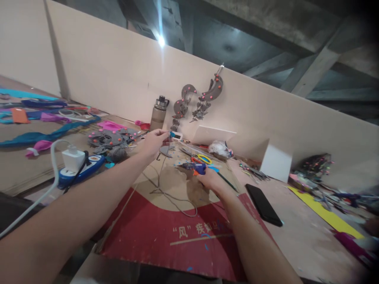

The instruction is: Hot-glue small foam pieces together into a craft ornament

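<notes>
Both bare forearms stretched forward from the lower edge of the view, converging toward the middle. Left hand (155, 141) reached farthest, wrist level, palm turned inward, fingers curled, thumb and fingertips pinched together at the tip. Right hand (211, 178) set lower and nearer, a little to the right of the left, back of the hand facing up, fingers wrapped closed in a fist-like grip. Hands apart, not touching.

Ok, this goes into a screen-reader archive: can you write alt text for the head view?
A person's right hand grips a blue glue gun over red-and-brown cardboard, while the left hand pinches a small blue piece. Around them lie a black phone, a bottle and a power strip.
</notes>
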Demonstrator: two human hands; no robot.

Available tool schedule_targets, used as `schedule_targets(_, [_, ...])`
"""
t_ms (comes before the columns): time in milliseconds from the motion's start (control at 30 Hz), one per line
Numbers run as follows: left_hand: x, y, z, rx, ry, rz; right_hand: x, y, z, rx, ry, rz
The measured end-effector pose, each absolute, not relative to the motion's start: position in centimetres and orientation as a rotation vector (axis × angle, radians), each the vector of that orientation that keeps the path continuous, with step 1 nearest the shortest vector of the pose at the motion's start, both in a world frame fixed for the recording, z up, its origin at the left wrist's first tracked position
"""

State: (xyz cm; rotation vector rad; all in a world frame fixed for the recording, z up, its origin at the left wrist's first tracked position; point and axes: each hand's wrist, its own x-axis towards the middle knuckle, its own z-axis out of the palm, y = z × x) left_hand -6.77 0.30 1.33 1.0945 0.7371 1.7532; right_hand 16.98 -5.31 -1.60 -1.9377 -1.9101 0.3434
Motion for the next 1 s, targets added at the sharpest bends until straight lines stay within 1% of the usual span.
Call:
schedule_targets(200, [-6.1,-0.1,1.2,1.048,0.699,1.633,15.9,-5.8,-0.1,-1.353,-1.598,0.490])
schedule_targets(367, [-5.3,-0.8,1.0,1.053,0.690,1.547,14.3,-7.7,1.1,-1.020,-1.649,0.532])
schedule_targets(467, [-4.7,-1.3,1.1,1.072,0.721,1.504,14.0,-8.0,1.0,-1.021,-1.718,0.477])
schedule_targets(633, [-4.1,-2.2,1.6,1.079,0.767,1.477,14.2,-7.8,0.7,-1.141,-1.763,0.260])
schedule_targets(767, [-3.9,-2.6,1.8,1.082,0.748,1.457,14.0,-8.2,1.1,-1.159,-1.825,0.205])
schedule_targets(1000, [-3.8,-2.7,1.7,1.118,0.723,1.425,13.8,-8.8,1.7,-1.175,-1.905,0.021])
